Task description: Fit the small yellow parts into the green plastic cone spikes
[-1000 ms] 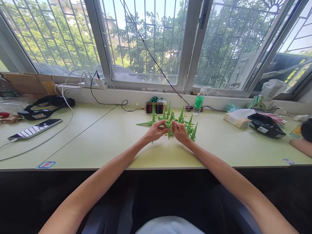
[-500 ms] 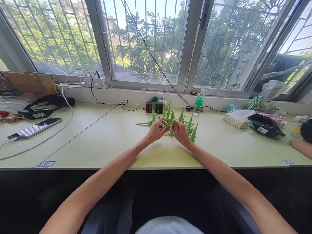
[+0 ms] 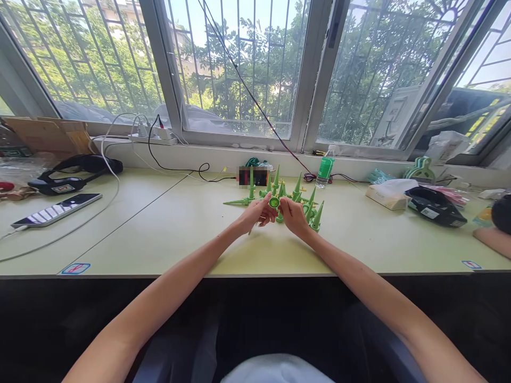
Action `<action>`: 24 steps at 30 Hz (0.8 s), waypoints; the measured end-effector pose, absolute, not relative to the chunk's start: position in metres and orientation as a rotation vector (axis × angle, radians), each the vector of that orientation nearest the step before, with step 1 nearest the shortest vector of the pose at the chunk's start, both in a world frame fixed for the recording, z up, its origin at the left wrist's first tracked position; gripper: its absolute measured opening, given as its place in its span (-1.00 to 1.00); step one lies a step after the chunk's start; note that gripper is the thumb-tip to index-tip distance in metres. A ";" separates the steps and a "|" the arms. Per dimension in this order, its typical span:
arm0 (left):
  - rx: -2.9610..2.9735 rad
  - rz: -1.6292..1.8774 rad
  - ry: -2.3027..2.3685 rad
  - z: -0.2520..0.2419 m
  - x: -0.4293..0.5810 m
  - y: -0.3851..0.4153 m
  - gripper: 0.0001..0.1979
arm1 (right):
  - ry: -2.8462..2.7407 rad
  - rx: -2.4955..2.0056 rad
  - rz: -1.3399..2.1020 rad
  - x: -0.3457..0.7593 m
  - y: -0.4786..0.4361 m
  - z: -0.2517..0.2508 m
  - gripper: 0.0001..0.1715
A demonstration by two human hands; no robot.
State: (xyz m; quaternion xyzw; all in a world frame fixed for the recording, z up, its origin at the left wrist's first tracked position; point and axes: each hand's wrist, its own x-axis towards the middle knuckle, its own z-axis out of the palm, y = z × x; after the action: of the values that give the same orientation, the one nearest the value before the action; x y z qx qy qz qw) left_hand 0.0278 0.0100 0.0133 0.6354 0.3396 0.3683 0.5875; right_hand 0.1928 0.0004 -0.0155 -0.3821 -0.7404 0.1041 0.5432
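Note:
Between my hands is a green plastic watering spike (image 3: 274,202), its round open end turned up towards me; the rest of it is hidden. My left hand (image 3: 254,214) is closed around it, the thumb at the rim and the other fingers curled below. My right hand (image 3: 293,215) pinches at the right side of the same rim, its fingertips partly hidden. Just behind and beside my hands stand several green cone-shaped spikes (image 3: 318,217) with their points up. Another spike (image 3: 236,202) lies on its side to the left.
On the pale table (image 3: 159,234) a phone (image 3: 58,209) and black headgear (image 3: 75,175) lie left. A bottle (image 3: 326,167) stands behind the spikes. Right are a tissue pack (image 3: 391,194), black headgear (image 3: 436,206) and another person's arm (image 3: 493,242). Cables run along the back.
The round end has shifted slightly left and tilted, its inside now darker. My left thumb has come onto the rim, with the left fingers curled below. My right hand has moved slightly left.

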 end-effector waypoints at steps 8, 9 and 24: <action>1.471 0.837 0.699 0.012 0.024 0.010 -0.40 | -1.767 -0.863 0.285 0.195 0.004 -0.019 -0.41; 1.482 0.838 0.682 0.011 0.024 0.011 -0.41 | -1.768 -0.862 0.288 0.195 0.005 -0.019 -0.40; 1.954 1.009 0.645 0.007 0.023 0.008 -0.60 | -1.710 -0.971 0.319 0.194 0.007 -0.018 -0.31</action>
State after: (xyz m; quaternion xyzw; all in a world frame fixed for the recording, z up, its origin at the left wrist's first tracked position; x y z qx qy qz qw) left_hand 0.0231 0.0079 0.0066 0.7767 0.2565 0.4011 0.4124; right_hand 0.1941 0.0072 -0.0182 -0.4090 -0.7205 0.1345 0.5436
